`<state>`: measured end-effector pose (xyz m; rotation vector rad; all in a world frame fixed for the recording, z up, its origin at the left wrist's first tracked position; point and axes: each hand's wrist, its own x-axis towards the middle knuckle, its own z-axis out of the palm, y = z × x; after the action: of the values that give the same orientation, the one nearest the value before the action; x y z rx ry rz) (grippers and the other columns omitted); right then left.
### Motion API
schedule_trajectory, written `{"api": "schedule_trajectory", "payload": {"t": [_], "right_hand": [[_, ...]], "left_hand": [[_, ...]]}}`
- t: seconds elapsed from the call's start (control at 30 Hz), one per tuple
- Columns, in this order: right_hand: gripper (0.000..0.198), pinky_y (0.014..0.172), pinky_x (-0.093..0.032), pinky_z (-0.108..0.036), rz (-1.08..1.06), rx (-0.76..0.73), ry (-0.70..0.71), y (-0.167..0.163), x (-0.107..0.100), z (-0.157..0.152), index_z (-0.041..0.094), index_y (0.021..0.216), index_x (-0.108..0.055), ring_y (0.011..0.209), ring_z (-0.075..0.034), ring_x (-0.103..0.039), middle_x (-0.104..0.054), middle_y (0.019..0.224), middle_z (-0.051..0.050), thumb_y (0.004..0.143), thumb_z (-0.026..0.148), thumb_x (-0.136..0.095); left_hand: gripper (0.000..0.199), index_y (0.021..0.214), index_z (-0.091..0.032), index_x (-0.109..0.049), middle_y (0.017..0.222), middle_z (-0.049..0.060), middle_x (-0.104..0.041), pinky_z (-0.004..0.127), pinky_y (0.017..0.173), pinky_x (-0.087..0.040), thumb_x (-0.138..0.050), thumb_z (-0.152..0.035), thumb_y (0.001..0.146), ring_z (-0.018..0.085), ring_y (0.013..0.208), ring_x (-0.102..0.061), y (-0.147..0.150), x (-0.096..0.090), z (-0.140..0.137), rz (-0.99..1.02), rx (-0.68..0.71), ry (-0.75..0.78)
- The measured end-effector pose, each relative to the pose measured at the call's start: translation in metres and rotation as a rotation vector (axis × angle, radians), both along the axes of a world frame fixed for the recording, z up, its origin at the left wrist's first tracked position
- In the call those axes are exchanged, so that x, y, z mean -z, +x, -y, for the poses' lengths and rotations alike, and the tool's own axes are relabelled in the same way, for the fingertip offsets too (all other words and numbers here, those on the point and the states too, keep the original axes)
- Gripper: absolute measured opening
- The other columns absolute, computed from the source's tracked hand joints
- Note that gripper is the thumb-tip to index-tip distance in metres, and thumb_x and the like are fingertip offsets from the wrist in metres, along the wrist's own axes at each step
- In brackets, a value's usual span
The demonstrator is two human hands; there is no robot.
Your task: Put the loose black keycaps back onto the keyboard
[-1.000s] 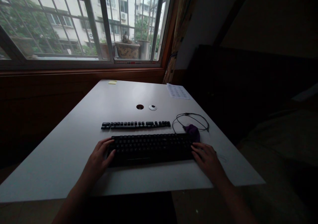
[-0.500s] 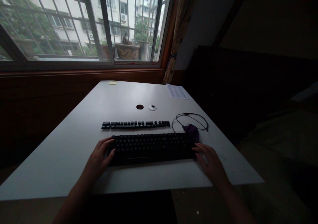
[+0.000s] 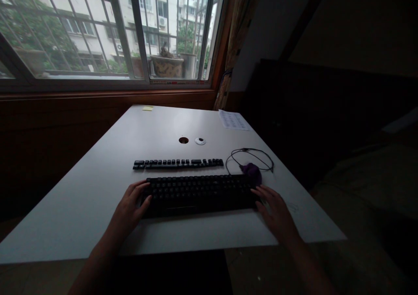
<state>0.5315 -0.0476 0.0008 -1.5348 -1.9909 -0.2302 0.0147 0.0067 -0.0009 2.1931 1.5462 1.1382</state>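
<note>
Left fingers (image 3: 143, 198) are curling loosely around the left end of the flat black rectangular plastic keyboard (image 3: 199, 193), thumb pressing on its near corner, so that left hand (image 3: 130, 208) is gripping the edge. Right fingers (image 3: 259, 195) are spreading flat and touching the keyboard's right end; can't tell if they're actually clamping it, it's dim there. Keyboard's long axis is running left to right, sitting right between both hands, each about equally close to its own end. Both forearms are reaching forward from the near edge of the white flat surface (image 3: 98, 186), right hand (image 3: 276, 212) palm down. Just behind the keyboard a loose row of black keycaps (image 3: 178, 163) is lying parallel, and a purple lump with a looping black cable (image 3: 251, 169) is sitting by the right corner.
</note>
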Motion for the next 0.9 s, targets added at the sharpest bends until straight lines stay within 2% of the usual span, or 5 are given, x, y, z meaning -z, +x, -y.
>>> {"api": "schedule_trajectory", "payload": {"t": [0.1, 0.23, 0.33, 0.73, 0.9], "right_hand": [[0.032, 0.106, -0.048, -0.052, -0.003, 0.007, 0.037, -0.0002, 0.0002, -0.0002, 0.029, 0.130, -0.060, 0.126, -0.029, -0.057, -0.062, 0.131, -0.010, 0.100, 0.037, -0.053], [0.039, 0.108, -0.046, -0.053, 0.008, 0.017, 0.003, -0.0007, 0.0002, 0.0001, 0.030, 0.138, -0.055, 0.130, -0.030, -0.054, -0.058, 0.138, -0.010, 0.100, 0.039, -0.052], [0.034, 0.107, -0.047, -0.052, 0.010, 0.016, 0.023, -0.0009, 0.0005, 0.0001, 0.030, 0.131, -0.060, 0.128, -0.030, -0.056, -0.060, 0.135, -0.010, 0.100, 0.039, -0.051], [0.040, 0.105, -0.047, -0.053, 0.038, -0.025, 0.033, 0.0020, 0.0012, -0.0027, 0.028, 0.138, -0.054, 0.127, -0.032, -0.054, -0.059, 0.135, -0.011, 0.099, 0.039, -0.052], [0.030, 0.097, -0.049, -0.050, 0.025, -0.002, 0.116, 0.0054, 0.0028, -0.0027, 0.027, 0.126, -0.059, 0.113, -0.031, -0.060, -0.066, 0.118, -0.010, 0.098, 0.039, -0.054]], "left_hand": [[0.034, 0.129, -0.024, -0.058, 0.135, 0.011, -0.057, 0.052, 0.105, -0.053, -0.056, -0.036, 0.097, 0.029, 0.123, -0.061, -0.0001, 0.0008, -0.0001, 0.001, 0.003, 0.000], [0.033, 0.127, -0.025, -0.058, 0.135, 0.010, -0.058, 0.052, 0.104, -0.054, -0.057, -0.036, 0.096, 0.028, 0.122, -0.062, 0.0000, 0.0015, -0.0006, 0.001, 0.004, 0.008], [0.033, 0.127, -0.025, -0.058, 0.135, 0.010, -0.058, 0.052, 0.105, -0.053, -0.057, -0.036, 0.096, 0.028, 0.122, -0.062, 0.0002, 0.0011, -0.0006, 0.007, 0.005, 0.006], [0.033, 0.130, -0.025, -0.057, 0.139, 0.011, -0.055, 0.051, 0.108, -0.051, -0.056, -0.033, 0.097, 0.028, 0.127, -0.059, 0.0019, 0.0005, 0.0022, 0.045, 0.017, -0.042], [0.032, 0.129, -0.024, -0.058, 0.136, 0.012, -0.055, 0.049, 0.106, -0.054, -0.054, -0.033, 0.098, 0.027, 0.124, -0.061, -0.0004, -0.0065, 0.0020, 0.103, 0.020, -0.068]]}}
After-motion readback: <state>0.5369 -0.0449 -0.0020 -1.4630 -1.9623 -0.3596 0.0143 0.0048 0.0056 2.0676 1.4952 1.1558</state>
